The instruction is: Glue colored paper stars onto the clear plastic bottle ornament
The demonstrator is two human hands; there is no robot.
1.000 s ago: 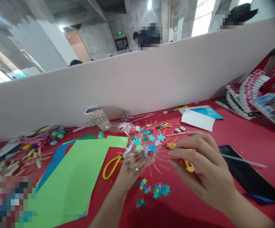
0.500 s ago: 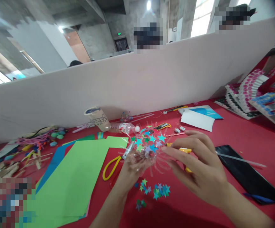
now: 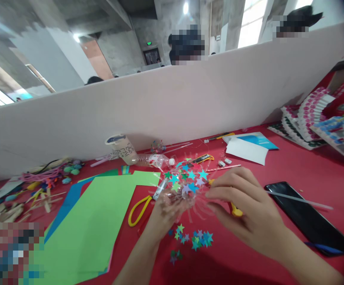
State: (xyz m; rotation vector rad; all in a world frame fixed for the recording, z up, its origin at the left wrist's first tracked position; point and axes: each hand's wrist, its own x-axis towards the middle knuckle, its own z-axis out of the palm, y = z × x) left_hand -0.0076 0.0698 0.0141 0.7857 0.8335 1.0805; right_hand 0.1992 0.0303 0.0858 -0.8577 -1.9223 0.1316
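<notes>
My left hand is closed around the base of a clear plastic piece with thin strips fanning outward, which looks like a cut bottle. Blue, green and purple paper stars cover its strips and middle. My right hand hovers at its right side, thumb and fingers apart, fingertips close to the strip ends; I see nothing held there. Loose small stars lie on the red table just below. Behind my right hand, a yellow object is partly hidden. Yellow-handled scissors rest beside my left hand.
Green paper sheets lie at left, near craft bits. A cup, a plastic bottle and a utility knife are farther back. A black phone lies at right. A white partition borders the table.
My right hand has drawn back slightly to the right from the stars. The star-covered plastic piece has shifted very little in my left hand.
</notes>
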